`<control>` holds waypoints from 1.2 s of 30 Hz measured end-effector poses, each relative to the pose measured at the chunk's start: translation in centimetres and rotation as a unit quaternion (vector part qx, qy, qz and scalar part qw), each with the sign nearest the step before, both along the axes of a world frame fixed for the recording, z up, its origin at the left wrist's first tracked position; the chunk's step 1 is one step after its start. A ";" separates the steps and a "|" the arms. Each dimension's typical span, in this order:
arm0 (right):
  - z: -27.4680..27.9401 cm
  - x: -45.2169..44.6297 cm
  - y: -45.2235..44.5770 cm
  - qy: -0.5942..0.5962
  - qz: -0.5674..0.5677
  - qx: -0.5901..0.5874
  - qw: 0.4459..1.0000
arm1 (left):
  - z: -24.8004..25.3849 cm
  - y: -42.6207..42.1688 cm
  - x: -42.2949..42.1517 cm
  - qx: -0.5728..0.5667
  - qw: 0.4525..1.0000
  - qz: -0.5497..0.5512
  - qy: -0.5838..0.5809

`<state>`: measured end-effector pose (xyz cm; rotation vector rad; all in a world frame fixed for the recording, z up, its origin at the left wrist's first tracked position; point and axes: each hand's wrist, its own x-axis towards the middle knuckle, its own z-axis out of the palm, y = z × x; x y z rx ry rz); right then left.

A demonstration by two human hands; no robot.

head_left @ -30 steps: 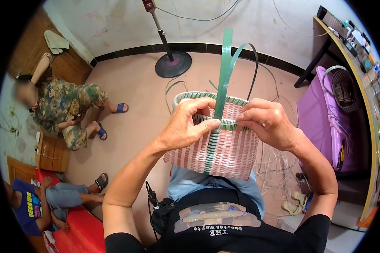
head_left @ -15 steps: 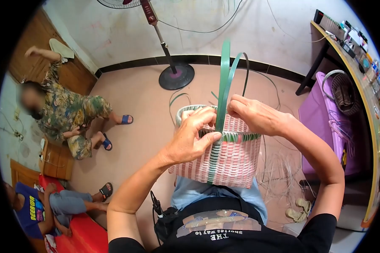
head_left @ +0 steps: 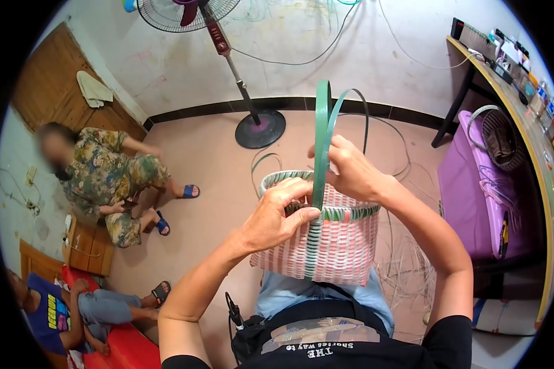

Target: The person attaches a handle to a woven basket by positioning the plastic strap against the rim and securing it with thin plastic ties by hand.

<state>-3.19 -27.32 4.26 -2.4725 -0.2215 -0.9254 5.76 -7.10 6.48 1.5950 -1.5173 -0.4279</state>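
A woven basket (head_left: 345, 246) in pink and white, with a green-and-white wrapped rim, rests on my lap. A wide green plastic strap (head_left: 322, 123) rises from its near rim and loops over as a handle. A narrower green strip (head_left: 333, 120) arches beside it and trails off to the right. My left hand (head_left: 277, 215) is closed on the rim, its thumb pressing outside at the strap's foot and its fingers inside the basket. My right hand (head_left: 354, 169) is at the straps above the rim, fingers curled around them; its fingertips are partly hidden behind the green bands.
A standing fan (head_left: 258, 129) is ahead by the wall. Two people sit at the left, one near a wooden cabinet (head_left: 89, 246), one on a red seat (head_left: 126, 338). At the right are a purple bin (head_left: 455, 190) and a cluttered table (head_left: 492, 67). Loose strips (head_left: 406, 264) litter the floor.
My right hand has shifted left and its fingers now reach round the straps. My left hand keeps its hold on the rim. The seated person at the upper left has lowered a raised arm.
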 end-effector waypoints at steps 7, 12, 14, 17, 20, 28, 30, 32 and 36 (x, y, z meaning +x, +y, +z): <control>0.1 -7.4 4.8 0.099 0.056 0.232 0.966 | 0.5 0.0 -0.3 -0.090 0.963 0.036 -0.252; -1.1 -7.3 7.7 -0.016 -0.049 0.204 0.978 | -0.2 1.3 -2.0 -0.120 0.930 0.111 -0.329; -1.6 -7.1 7.7 -0.044 -0.058 0.203 0.976 | -0.3 1.9 -3.0 -0.126 0.915 0.137 -0.359; -2.3 -7.0 7.6 -0.063 -0.063 0.215 0.972 | -1.0 2.3 -2.9 -0.136 0.920 0.135 -0.343; -2.6 -6.8 7.4 -0.075 -0.062 0.211 0.973 | -1.2 2.2 -2.8 -0.141 0.940 0.140 -0.279; -3.5 -6.0 6.6 -0.118 -0.050 0.171 0.977 | -0.6 1.7 -1.8 -0.107 0.979 0.113 -0.131; -3.4 -5.9 6.4 -0.115 -0.042 0.158 0.980 | -0.4 1.6 -1.3 -0.093 0.985 0.095 -0.114; -3.3 -5.9 6.4 -0.110 -0.040 0.142 0.983 | 0.0 1.8 -0.8 -0.070 0.991 0.074 -0.087; -3.2 -6.0 6.3 -0.094 -0.026 0.130 0.987 | 0.7 2.1 -0.2 -0.012 0.997 0.056 -0.044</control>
